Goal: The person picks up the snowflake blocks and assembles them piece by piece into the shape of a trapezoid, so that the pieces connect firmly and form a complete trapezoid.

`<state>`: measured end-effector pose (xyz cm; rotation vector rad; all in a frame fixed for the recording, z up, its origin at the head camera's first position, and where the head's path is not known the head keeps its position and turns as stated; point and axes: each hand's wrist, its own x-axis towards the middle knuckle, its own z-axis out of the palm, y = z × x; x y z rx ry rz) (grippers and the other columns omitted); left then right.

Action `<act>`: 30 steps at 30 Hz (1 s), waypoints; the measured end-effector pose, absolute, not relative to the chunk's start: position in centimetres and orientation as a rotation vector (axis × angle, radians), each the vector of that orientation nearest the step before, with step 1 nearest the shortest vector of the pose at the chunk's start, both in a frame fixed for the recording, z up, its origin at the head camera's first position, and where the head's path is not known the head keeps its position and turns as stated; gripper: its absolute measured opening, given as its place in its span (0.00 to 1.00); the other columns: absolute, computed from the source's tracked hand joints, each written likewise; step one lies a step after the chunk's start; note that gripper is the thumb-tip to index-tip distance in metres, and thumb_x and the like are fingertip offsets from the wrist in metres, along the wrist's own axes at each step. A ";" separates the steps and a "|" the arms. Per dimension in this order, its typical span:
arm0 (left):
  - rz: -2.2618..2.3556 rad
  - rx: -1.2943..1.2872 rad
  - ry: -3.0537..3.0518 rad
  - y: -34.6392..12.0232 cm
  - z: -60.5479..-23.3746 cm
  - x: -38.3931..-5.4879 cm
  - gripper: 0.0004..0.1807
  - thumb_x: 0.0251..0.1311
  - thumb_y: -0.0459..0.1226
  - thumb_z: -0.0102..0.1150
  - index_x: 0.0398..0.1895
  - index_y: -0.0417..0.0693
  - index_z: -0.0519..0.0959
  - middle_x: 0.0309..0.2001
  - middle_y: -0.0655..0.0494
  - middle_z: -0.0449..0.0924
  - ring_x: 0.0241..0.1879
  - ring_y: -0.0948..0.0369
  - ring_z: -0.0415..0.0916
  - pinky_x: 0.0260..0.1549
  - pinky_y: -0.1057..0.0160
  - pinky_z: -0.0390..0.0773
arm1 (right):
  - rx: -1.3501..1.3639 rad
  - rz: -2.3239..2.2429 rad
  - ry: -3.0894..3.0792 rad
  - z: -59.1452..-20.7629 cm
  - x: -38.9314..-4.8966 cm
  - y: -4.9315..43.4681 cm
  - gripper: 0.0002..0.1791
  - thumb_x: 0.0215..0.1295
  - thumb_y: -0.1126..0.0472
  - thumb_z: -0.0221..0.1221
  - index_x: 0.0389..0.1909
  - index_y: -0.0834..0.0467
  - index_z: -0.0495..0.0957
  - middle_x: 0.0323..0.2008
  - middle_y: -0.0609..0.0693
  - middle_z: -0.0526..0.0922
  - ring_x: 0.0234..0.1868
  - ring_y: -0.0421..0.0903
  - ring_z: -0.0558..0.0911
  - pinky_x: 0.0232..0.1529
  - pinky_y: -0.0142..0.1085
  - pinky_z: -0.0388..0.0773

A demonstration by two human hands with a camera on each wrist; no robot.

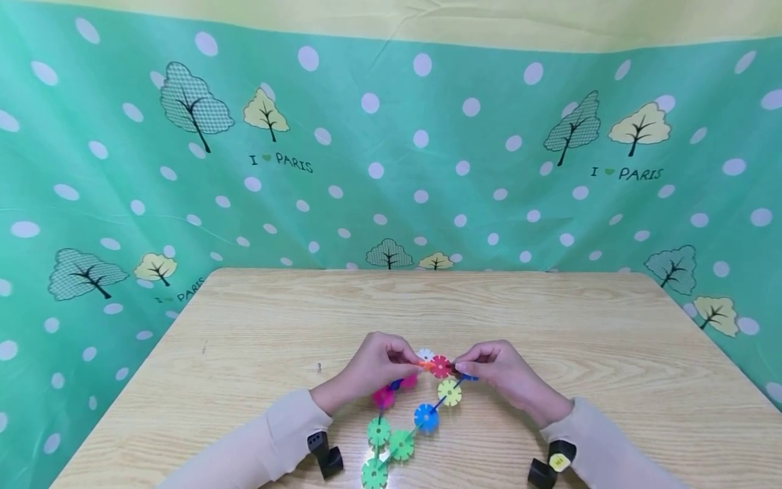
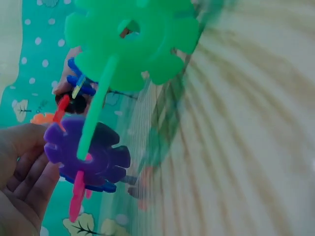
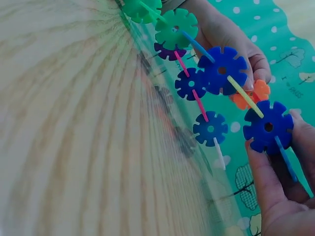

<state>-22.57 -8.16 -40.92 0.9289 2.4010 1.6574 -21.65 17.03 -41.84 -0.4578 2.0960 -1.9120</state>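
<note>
A chain of coloured notched plastic discs, slotted into one another, hangs between the two hands and trails down towards the person. My left hand (image 1: 381,367) pinches an orange disc (image 1: 426,365) between thumb and fingers. Edge to edge with it stands a red disc (image 1: 440,367). My right hand (image 1: 504,373) pinches a dark disc (image 2: 75,104) at the other side of the red one. By the right thumb and fingers is a blue disc (image 3: 261,135), joined to the yellow disc (image 1: 450,392). A white disc (image 1: 425,354) shows just behind the orange one.
Green discs (image 1: 401,445) of the chain lie near the table's front edge. Pink discs (image 1: 383,397) hang under the left hand. The wooden table (image 1: 275,312) reaches back to a green dotted cloth (image 1: 421,170). Dark wrist cameras (image 1: 326,456) sit below both sleeves.
</note>
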 end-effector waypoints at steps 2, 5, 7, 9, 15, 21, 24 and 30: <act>1.652 0.930 2.399 -8.1 -40.8 -22.6 0.02 0.51 0.29 0.67 0.25 0.38 0.83 0.25 0.52 0.83 0.21 0.70 0.73 0.21 0.71 0.77 | -0.481 -1.915 2.089 -41.8 -21.7 17.0 0.06 0.57 0.66 0.63 0.32 0.66 0.82 0.31 0.44 0.85 0.32 0.38 0.80 0.33 0.28 0.77; 1.631 0.915 2.395 -8.2 -40.7 -22.6 0.03 0.52 0.30 0.67 0.26 0.37 0.84 0.25 0.54 0.83 0.21 0.70 0.74 0.22 0.71 0.77 | -0.495 -1.906 2.081 -41.8 -21.7 17.0 0.03 0.57 0.66 0.64 0.31 0.61 0.83 0.31 0.44 0.86 0.33 0.39 0.81 0.33 0.28 0.78; 1.630 0.910 2.382 -8.2 -40.6 -22.6 0.04 0.52 0.31 0.67 0.26 0.37 0.84 0.26 0.54 0.83 0.22 0.69 0.74 0.23 0.70 0.78 | -0.481 -1.883 2.082 -41.7 -21.8 17.0 0.01 0.57 0.65 0.64 0.30 0.58 0.84 0.32 0.45 0.86 0.34 0.39 0.81 0.34 0.29 0.78; 1.632 0.913 2.377 -8.2 -40.6 -22.7 0.04 0.52 0.31 0.67 0.27 0.37 0.84 0.26 0.54 0.83 0.22 0.68 0.75 0.23 0.69 0.78 | -0.466 -1.857 2.077 -41.7 -21.8 17.1 0.01 0.57 0.65 0.64 0.30 0.56 0.83 0.33 0.48 0.85 0.35 0.41 0.81 0.36 0.30 0.78; 1.667 0.888 2.402 -8.1 -40.8 -22.8 0.03 0.52 0.32 0.68 0.27 0.41 0.84 0.27 0.54 0.84 0.23 0.67 0.76 0.24 0.69 0.79 | -0.448 -1.824 2.061 -41.6 -21.7 16.7 0.15 0.60 0.63 0.62 0.44 0.68 0.77 0.42 0.56 0.83 0.41 0.45 0.82 0.45 0.34 0.80; 1.685 0.862 2.411 -7.8 -40.9 -22.8 0.02 0.53 0.30 0.66 0.29 0.39 0.84 0.28 0.53 0.84 0.25 0.68 0.78 0.27 0.67 0.81 | -0.486 -1.797 2.204 -40.9 -21.5 15.7 0.20 0.60 0.61 0.63 0.49 0.69 0.76 0.46 0.60 0.82 0.42 0.44 0.82 0.43 0.33 0.80; 1.700 0.862 2.406 -7.6 -40.9 -22.7 0.02 0.53 0.30 0.66 0.29 0.39 0.84 0.28 0.52 0.84 0.25 0.68 0.78 0.27 0.68 0.81 | -0.518 -1.778 2.297 -40.6 -21.4 15.2 0.17 0.59 0.60 0.64 0.46 0.67 0.80 0.45 0.59 0.83 0.43 0.45 0.82 0.42 0.32 0.79; 1.738 0.880 2.381 -7.3 -41.0 -22.6 0.02 0.52 0.29 0.66 0.29 0.38 0.84 0.29 0.50 0.84 0.26 0.67 0.79 0.28 0.68 0.82 | -0.579 -1.773 2.372 -40.5 -21.3 14.7 0.11 0.57 0.62 0.66 0.39 0.63 0.84 0.45 0.62 0.83 0.45 0.45 0.82 0.44 0.30 0.79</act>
